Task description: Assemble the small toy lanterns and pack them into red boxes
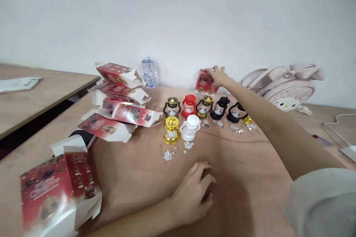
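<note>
My right hand [218,76] reaches to the wall, its fingers curled over the top and right side of a closed red Christmas box [203,81]. My left hand [193,192] rests on the table at the front with loosely bent fingers apart and nothing in them. Beyond it stand small lanterns: a gold one [171,130], a white one [190,128], a red one [189,106], a black one [220,108], and black-and-gold ones [204,107]. Another black lantern [237,112] is partly behind my right forearm. Bent wire pieces [168,156] and small round parts lie before them.
Opened red boxes [119,90] pile up on the left, with two more [48,196] at front left. A clear bottle [149,72] stands by the wall. On the right are a pink bag [289,87] and a white cable [335,123]. Another table [52,96] stands left, across a gap.
</note>
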A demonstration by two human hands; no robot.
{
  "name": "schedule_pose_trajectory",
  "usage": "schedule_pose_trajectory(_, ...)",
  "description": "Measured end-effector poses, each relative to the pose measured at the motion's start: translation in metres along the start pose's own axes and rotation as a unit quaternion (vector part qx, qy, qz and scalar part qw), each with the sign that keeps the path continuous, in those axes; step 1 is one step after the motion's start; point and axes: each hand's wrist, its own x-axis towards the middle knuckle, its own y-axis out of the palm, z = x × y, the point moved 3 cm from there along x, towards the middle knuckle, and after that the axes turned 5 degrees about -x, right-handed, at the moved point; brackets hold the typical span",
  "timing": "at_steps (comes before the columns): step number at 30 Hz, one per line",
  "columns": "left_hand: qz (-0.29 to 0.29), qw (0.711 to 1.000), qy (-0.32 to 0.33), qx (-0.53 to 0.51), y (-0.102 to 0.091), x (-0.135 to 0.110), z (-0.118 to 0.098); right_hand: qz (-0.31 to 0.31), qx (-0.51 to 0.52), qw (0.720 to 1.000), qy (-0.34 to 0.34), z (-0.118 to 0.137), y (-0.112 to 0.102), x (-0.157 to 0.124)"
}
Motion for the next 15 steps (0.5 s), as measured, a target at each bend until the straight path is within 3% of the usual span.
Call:
schedule_pose_trajectory(5,-0.005,1.0,-0.009,0.004,0.0,0.0,-0.001,-0.021,-0.021,0.999,-0.042,0.005,0.004,0.0)
schedule_pose_trajectory(11,0.0,1.0,-0.008,0.026,0.0,0.001,-0.002,0.011,-0.028,0.998,-0.06,0.002,-0.001,-0.008)
schedule_pose_trajectory(13,0.005,0.999,-0.006,0.045,0.0,0.002,-0.004,-0.024,-0.039,0.997,-0.065,0.002,-0.008,-0.015)
schedule_pose_trajectory(15,0.018,0.997,0.003,0.073,0.001,0.003,-0.006,-0.102,-0.03,0.992,-0.069,0.007,-0.02,-0.025)
